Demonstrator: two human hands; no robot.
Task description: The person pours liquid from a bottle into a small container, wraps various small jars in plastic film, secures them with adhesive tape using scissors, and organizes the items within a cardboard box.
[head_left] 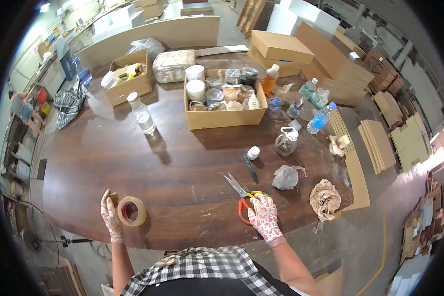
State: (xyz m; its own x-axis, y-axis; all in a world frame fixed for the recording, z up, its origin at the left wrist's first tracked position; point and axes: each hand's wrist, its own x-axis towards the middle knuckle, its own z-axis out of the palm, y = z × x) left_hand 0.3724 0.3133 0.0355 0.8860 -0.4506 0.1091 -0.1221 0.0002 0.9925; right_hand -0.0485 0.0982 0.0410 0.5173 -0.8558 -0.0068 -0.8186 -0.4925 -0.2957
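Note:
My left hand (111, 215), in a floral glove, holds a roll of clear packing tape (132, 211) upright on its edge near the front of the dark wooden table (177, 163). My right hand (264, 217), gloved the same way, rests on the orange handles of a pair of scissors (240, 196). The scissors lie flat with their open blades pointing to the far left. A black pen-like tool (250, 166) lies just beyond them.
A cardboard box of jars (224, 98) stands mid-table, a smaller box (128, 76) at far left, a clear bottle (142, 114) between. A crumpled plastic bag (286, 177), brown paper wad (324, 198) and several bottles sit right. People stand far left.

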